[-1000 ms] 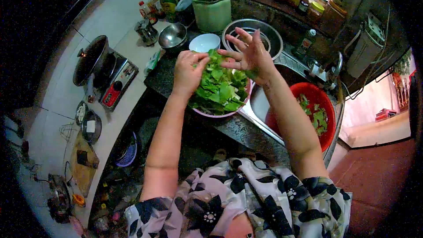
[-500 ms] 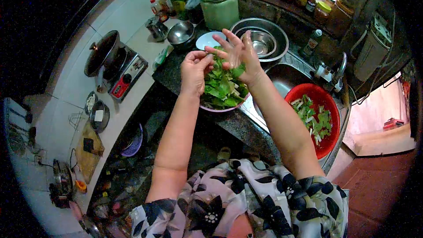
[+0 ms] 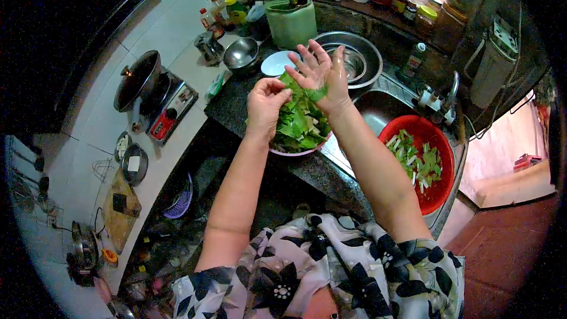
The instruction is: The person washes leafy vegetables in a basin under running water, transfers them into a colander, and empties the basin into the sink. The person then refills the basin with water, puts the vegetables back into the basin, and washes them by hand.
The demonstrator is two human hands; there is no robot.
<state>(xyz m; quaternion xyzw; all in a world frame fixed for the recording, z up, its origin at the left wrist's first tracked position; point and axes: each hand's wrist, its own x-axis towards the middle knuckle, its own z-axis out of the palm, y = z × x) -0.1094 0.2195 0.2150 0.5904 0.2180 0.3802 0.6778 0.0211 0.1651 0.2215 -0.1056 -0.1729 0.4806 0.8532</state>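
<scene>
Over a pink-rimmed bowl (image 3: pixel 298 152) heaped with green leafy vegetables (image 3: pixel 301 121), both my hands are raised. My left hand (image 3: pixel 266 105) is at the bowl's left side, its thumb and fingertips pinched together; whatever is between them is too small to make out. My right hand (image 3: pixel 326 80) has its palm turned up, fingers spread and wet-looking, gripping nothing. A scrap of green leaf (image 3: pixel 317 93) shows against the heel of that palm. To the right, a red basin (image 3: pixel 442 186) with cut greens and pale stems sits at the sink.
Behind the bowl are a white bowl (image 3: pixel 274 64), steel basins (image 3: pixel 372 53) and a green container (image 3: pixel 291 23). A metal sink (image 3: pixel 372 109) with a faucet (image 3: pixel 453 88) lies right. Along the left counter stand a stove (image 3: pixel 172 109) with a wok (image 3: pixel 139 80) and a cutting board (image 3: pixel 122 218).
My right hand has turned its palm further up and drawn its fingers away from my left fingertips. My left hand stays pinched, nearly in place. The view has shifted slightly.
</scene>
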